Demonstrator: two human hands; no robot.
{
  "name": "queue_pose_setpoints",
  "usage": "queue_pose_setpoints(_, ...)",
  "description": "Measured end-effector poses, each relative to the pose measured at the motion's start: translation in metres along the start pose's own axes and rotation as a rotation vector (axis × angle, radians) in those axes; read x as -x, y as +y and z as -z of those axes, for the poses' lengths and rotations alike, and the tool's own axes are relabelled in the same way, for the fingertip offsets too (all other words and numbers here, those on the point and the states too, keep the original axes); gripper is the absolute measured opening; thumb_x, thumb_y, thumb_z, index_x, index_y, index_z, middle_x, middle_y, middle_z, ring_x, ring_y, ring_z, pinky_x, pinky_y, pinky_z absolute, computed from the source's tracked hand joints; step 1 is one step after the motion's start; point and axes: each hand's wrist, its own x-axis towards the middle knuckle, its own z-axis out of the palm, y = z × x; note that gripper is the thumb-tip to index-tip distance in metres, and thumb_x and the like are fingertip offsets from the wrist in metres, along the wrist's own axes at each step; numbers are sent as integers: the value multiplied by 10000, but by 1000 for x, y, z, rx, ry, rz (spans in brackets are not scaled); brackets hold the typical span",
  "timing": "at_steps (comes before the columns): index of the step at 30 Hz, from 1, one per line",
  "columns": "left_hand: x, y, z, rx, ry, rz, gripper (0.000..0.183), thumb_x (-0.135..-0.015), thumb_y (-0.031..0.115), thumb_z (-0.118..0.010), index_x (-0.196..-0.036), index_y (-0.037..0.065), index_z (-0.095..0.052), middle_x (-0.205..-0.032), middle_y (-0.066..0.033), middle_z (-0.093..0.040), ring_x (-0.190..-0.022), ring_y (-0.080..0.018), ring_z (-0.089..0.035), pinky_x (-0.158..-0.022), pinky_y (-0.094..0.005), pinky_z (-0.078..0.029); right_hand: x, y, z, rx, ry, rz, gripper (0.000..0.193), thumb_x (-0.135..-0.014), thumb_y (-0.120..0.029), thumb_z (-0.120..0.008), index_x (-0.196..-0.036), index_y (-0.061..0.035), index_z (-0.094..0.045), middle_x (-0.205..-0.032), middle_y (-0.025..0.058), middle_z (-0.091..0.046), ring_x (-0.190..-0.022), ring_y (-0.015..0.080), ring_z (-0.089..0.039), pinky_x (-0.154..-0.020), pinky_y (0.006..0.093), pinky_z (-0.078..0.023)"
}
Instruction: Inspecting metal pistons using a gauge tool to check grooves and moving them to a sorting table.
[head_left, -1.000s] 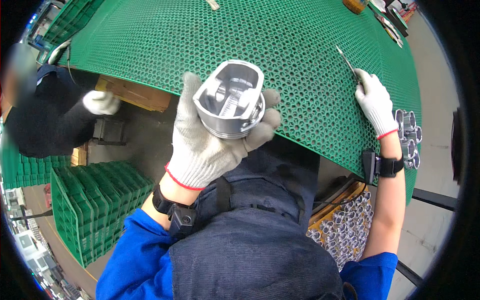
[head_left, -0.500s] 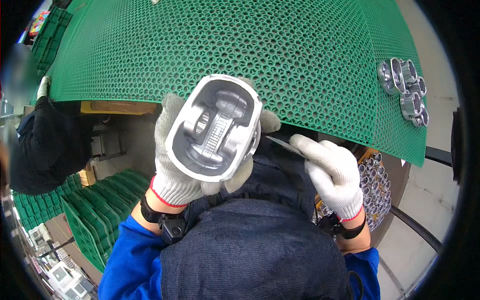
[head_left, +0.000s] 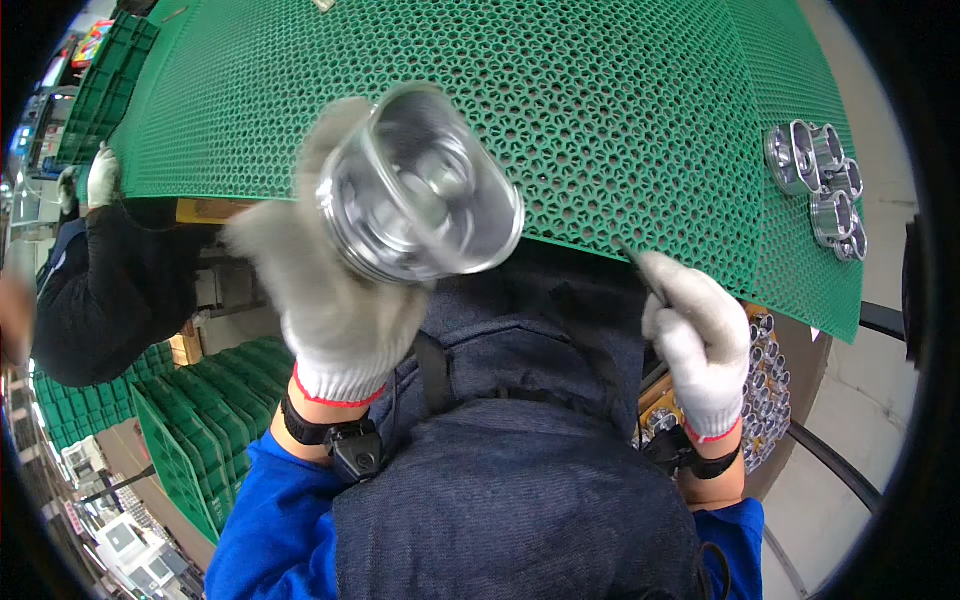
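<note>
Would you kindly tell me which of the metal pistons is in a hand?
The piston in the gloved left hand; the other pistons sit on the green mat at far right or lie packed below it.

Surface [head_left: 620, 130]: green, pierced all over with a honeycomb of holes, curving away through the lens. I make out a lengthwise seam towards its right side. Right of that seam – a close cluster of hollow silver metal pistons [head_left: 826, 207], near the edge. At the far edge, a small pale piece [head_left: 323, 5], cut off by my view – I can't tell its kind.
</note>
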Motion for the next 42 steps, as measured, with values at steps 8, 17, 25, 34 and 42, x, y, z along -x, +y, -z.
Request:
queue_pose_setpoints(8,-2,-6,40,467,-503,675,835,-889,667,-473,-1358,-21,-409,-1266,-386,-470,-849,-405,-688,-519,-380,-624,-9,3,-8,274,-184,88,396,-783,-77,-656,-1173,-136,-688,-700,66,-597,-601,218,-572,-584,329,-473)
queue_pose_setpoints(17,11,4,20,-180,-120,172,874,-839,628,-606,-1401,2,-366,-1246,-181,-561,-1074,-239,-607,-907,-367,-523,-12,-5,-3,305,-394,99,357,-801,-138,-642,-1153,-179,-689,-709,64,-611,-621,242,-596,-571,345,-484)
queue_pose_setpoints(25,3,2,18,-578,-364,-293,986,-767,615,-711,-1445,49,-272,-1300,-302,-485,-1147,-332,-564,-924,-420,-520,-30,-30,13,571,-462,113,370,-813,-119,-635,-1177,-176,-673,-751,88,-648,-620,257,-618,-594,358,-511)
queue_pose_setpoints(34,13,16,7,-407,-265,256,937,-816,595,-644,-1447,23,-254,-1268,-191,-523,-1133,-264,-563,-959,-393,-469,-46,-45,27,710,-316,243,405,-740,30,-619,-1121,-83,-697,-657,76,-582,-531,209,-575,-511,328,-462)
queue_pose_setpoints(42,8,7,24,157,-336,693,736,-849,509,-619,-1341,-9,-440,-1181,-187,-591,-1014,-259,-621,-853,-347,-533,-50,-44,20,876,-182,423,435,-725,-31,-628,-1142,-137,-690,-577,45,-456,-465,214,-495,-439,346,-399)
